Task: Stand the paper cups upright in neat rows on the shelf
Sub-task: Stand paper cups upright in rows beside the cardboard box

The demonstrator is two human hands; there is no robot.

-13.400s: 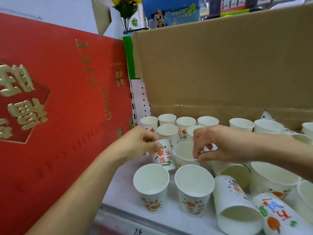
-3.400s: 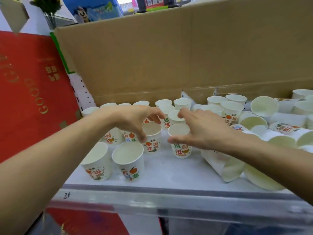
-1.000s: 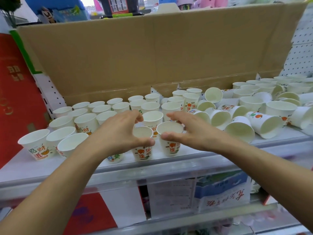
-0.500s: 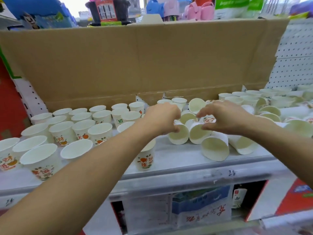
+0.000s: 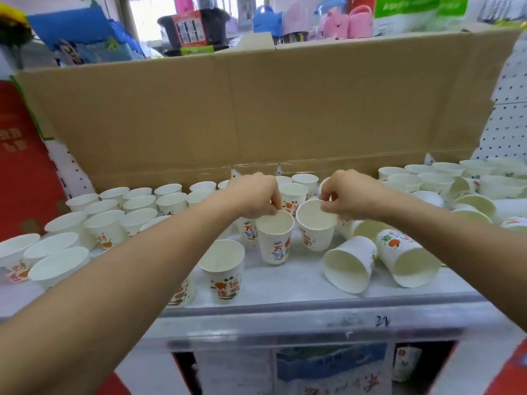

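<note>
A tall cardboard box wall backs the white shelf, which carries paper cups along its whole width. On the left side the standing rows are already tidy. To the right of the hands, two tipped cups lie on their sides with mouths toward the camera, and more lie jumbled beyond them.

Half a second ago both hands were down on cups lying on their sides at mid-shelf. Now those two are mouth-up. The left hand pinches the far rim of the left cup between thumb and curled fingers. The right hand pinches the rim of the right cup the same way, and that cup leans a little. The two cups sit just beside each other, behind a lone front cup. So two more are righted, and I judge that they only need nudging into line with the rows before the fingers let go.

Whether their bases rest on the shelf or are held just off it I cannot say for sure; the right one probably isn't settled. The left forearm covers several cups in the near rows, and the hands hide those right behind them. The far right end of the shelf is cut off and blurred.
</note>
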